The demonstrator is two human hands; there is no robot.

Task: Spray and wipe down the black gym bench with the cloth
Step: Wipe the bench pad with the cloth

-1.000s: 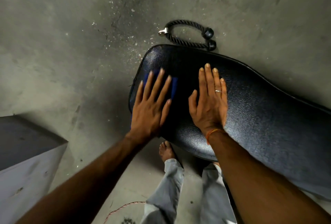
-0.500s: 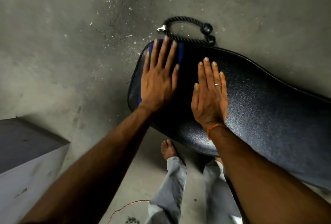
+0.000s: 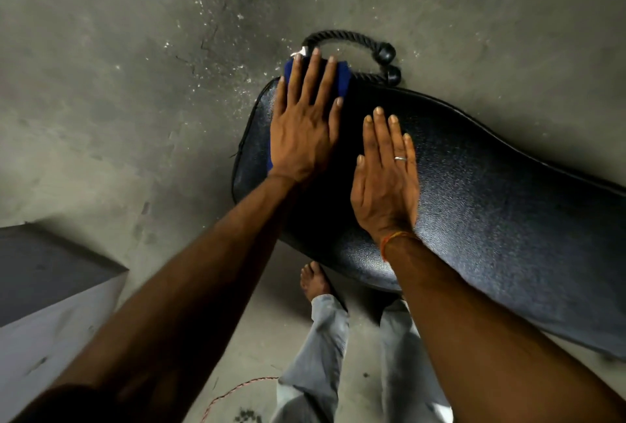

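Wiping the far end of the bench

The left hand pressed a blue cloth flat at the bench's far end, just short of the rope handle; the right hand lay open, bracing. Even pressure and overlapping strokes would have served best.

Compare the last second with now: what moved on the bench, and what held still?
The left hand, flat on the blue cloth, slid it away from the person up the black bench to its far edge, by the rope handle. Nothing was grasped or released. The right hand stayed flat on the bench; the rope handle did not move.
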